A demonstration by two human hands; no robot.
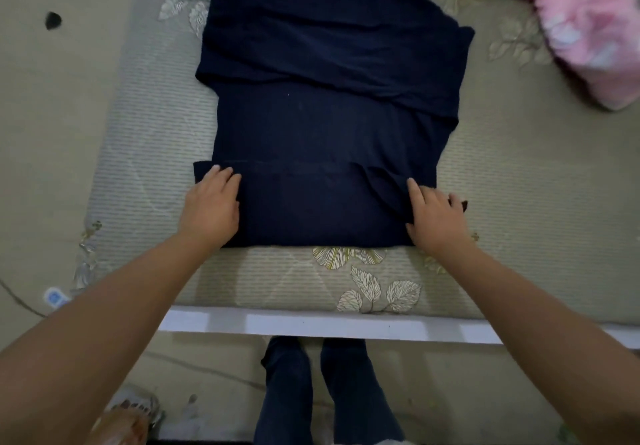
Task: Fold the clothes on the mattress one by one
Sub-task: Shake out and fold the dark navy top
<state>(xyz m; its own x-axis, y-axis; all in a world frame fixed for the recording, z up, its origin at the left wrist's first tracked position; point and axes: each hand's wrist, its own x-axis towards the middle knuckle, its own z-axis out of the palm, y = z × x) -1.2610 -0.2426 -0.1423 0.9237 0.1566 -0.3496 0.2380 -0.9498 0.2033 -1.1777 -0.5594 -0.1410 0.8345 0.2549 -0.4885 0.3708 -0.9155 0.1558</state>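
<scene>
The navy blue sweater (325,126) lies flat on the mattress (145,140), its high collar pointing away from the person and its sleeves folded across the chest. The bottom part is turned up, so a folded band runs across the near end of the garment. The left hand (211,205) rests on the left end of this band; its fingers are straight and flat on the cloth, with the fingertips (221,171) at the upper edge of the turned-up hem. The right hand (434,218) lies on the right end of the band, with the index finger stretched over the fabric, and a small piece of the dark cloth shows between the outer fingers, so this hand seems to pinch the edge there. The sweater's near fold lies just under both palms. A pink flowered blanket (585,22) lies at the far right corner, well apart from the sweater.
</scene>
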